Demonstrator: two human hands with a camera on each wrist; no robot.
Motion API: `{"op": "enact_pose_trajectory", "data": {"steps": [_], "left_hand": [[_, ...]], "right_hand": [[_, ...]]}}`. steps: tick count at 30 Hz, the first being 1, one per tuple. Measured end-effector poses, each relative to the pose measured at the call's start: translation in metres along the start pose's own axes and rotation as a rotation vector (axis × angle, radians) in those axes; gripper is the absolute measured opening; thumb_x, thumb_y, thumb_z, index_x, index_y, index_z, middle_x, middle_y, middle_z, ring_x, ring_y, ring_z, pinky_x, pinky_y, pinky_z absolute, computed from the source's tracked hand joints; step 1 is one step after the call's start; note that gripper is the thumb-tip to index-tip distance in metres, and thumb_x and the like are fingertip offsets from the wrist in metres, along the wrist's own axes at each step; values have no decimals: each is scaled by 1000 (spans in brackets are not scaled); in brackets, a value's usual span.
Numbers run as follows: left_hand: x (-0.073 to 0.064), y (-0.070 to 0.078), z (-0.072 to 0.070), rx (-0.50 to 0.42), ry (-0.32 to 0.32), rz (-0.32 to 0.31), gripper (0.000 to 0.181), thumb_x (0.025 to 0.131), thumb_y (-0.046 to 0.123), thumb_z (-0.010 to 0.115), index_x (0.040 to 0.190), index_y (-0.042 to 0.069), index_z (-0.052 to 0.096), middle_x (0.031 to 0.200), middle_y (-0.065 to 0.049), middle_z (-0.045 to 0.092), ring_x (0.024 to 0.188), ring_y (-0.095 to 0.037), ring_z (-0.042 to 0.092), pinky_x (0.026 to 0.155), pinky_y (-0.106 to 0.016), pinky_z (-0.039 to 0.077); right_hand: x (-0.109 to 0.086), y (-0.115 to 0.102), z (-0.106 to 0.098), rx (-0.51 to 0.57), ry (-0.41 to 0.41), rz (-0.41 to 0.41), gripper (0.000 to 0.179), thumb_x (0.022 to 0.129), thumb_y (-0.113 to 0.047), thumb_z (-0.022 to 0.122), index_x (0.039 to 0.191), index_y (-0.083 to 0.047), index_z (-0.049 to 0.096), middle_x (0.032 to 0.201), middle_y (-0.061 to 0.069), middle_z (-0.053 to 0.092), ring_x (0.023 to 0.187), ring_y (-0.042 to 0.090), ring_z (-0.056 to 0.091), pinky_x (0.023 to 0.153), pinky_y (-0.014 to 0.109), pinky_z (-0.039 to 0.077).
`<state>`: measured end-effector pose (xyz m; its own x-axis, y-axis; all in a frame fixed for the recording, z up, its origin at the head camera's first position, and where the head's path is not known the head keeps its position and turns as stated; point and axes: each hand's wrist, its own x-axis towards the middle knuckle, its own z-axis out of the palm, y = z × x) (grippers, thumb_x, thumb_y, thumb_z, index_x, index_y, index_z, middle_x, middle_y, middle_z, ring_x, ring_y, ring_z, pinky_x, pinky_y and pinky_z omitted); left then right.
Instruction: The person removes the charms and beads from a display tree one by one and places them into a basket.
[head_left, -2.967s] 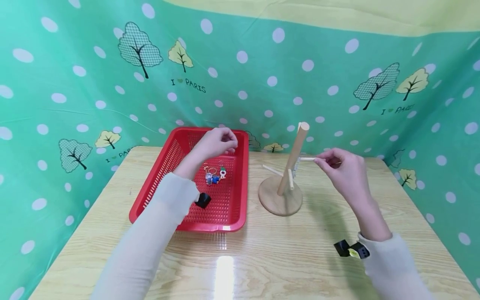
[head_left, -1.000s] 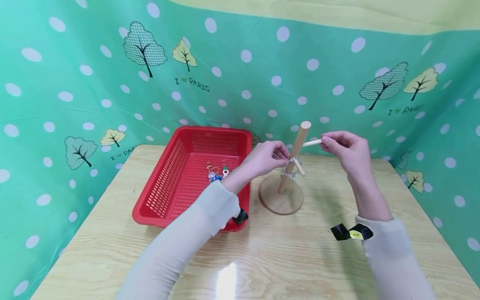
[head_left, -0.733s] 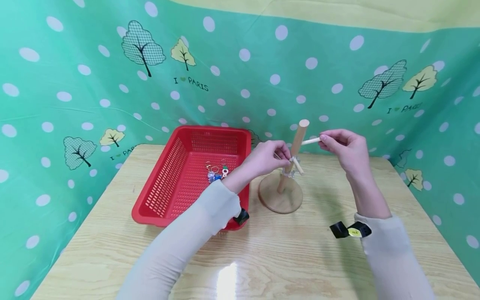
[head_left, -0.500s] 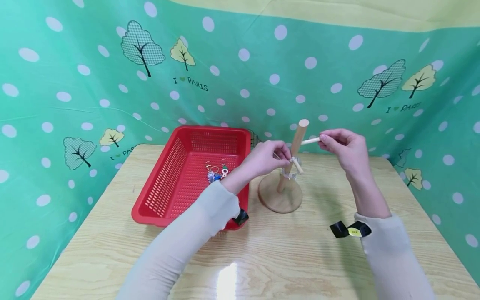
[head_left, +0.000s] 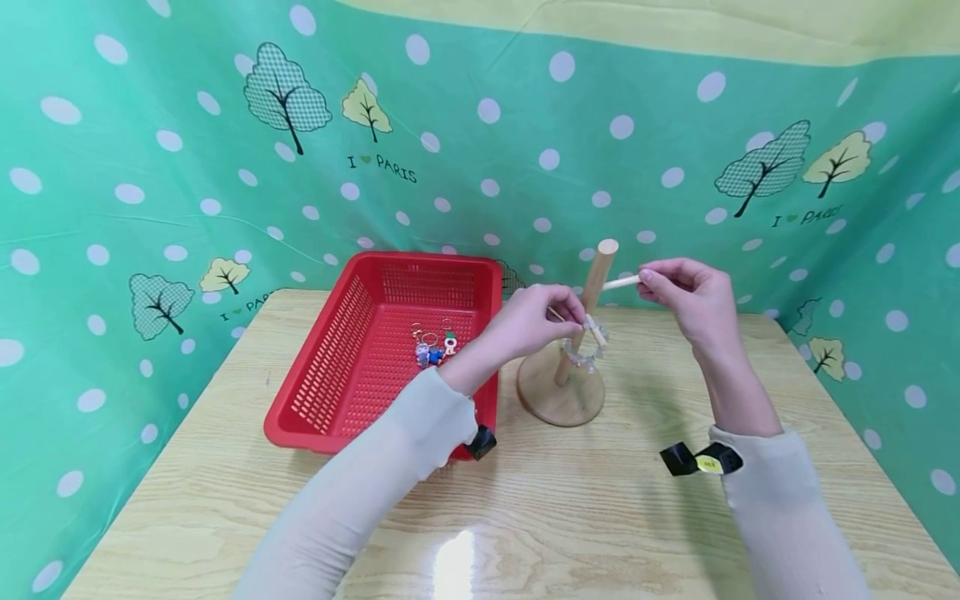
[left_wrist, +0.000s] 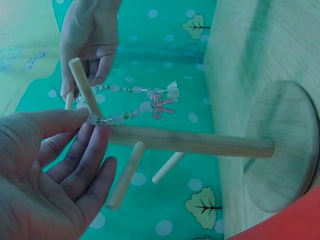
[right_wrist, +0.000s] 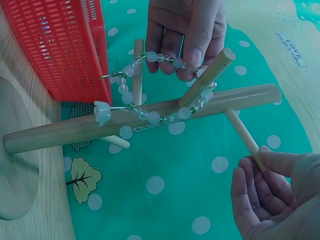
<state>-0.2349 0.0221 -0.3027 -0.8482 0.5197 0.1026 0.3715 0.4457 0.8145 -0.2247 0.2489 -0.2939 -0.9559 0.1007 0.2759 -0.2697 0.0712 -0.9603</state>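
Observation:
Beside the post of the wooden peg stand, my left hand pinches a beaded bracelet between thumb and finger. Its pale, clear and green beads form a loop that appears to pass around an upper peg. A pink bow charm and a whitish flower-like charm hang from it. My right hand pinches the end of another peg on the stand's right side. Two more pegs show lower on the post in the left wrist view, with nothing visible on them.
A red perforated basket stands left of the stand on the wooden table. Several small figure keychains lie inside it, close to my left forearm. A green dotted cloth hangs behind.
From above the basket, my left hand has come right to the stand with the bracelet. The right hand has risen slightly, and the pegs point differently. Lately the bracelet's lower part has swung a little.

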Motion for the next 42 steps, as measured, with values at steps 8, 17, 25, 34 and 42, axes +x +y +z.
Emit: {"op": "enact_pose_trajectory", "data": {"steps": [8, 17, 25, 34, 42], "left_hand": [[-3, 0, -1, -41, -21, 8, 11, 92, 11, 71, 102, 8, 70, 102, -7, 71, 90, -15, 67, 79, -18, 55], [-7, 6, -1, -66, -52, 24, 11, 92, 11, 71, 102, 8, 70, 101, -6, 70, 90, -13, 66, 83, -18, 56], [-13, 13, -1, -67, -84, 66, 9, 93, 11, 70, 101, 8, 70, 99, -5, 71, 90, -11, 66, 82, -16, 54], [-25, 21, -14, -110, -108, 118, 9, 92, 10, 70, 100, 7, 70, 100, -6, 70, 90, -15, 66, 83, -18, 54], [-37, 22, -48, -167, -76, 143, 9, 92, 9, 70, 101, 8, 70, 100, -6, 70, 86, -20, 67, 81, -27, 57]], "right_hand": [[1, 1, 0, -14, -1, -4, 3, 90, -9, 73, 91, -12, 75, 81, -9, 73, 69, 3, 70, 67, 14, 58], [0, 1, 0, 1, 1, 2, 4, 89, -9, 74, 92, -12, 75, 80, -9, 73, 68, 4, 71, 67, 14, 58], [-1, 2, 0, -4, 6, 2, 4, 89, -10, 74, 92, -12, 75, 81, -8, 73, 68, 4, 71, 68, 15, 58], [0, 3, -1, -20, 8, 1, 4, 90, -10, 73, 91, -13, 75, 81, -9, 73, 68, 3, 71, 68, 15, 58], [1, 3, -1, -14, 5, 7, 3, 90, -10, 73, 92, -12, 75, 81, -9, 73, 68, 3, 71, 67, 14, 58]]}}
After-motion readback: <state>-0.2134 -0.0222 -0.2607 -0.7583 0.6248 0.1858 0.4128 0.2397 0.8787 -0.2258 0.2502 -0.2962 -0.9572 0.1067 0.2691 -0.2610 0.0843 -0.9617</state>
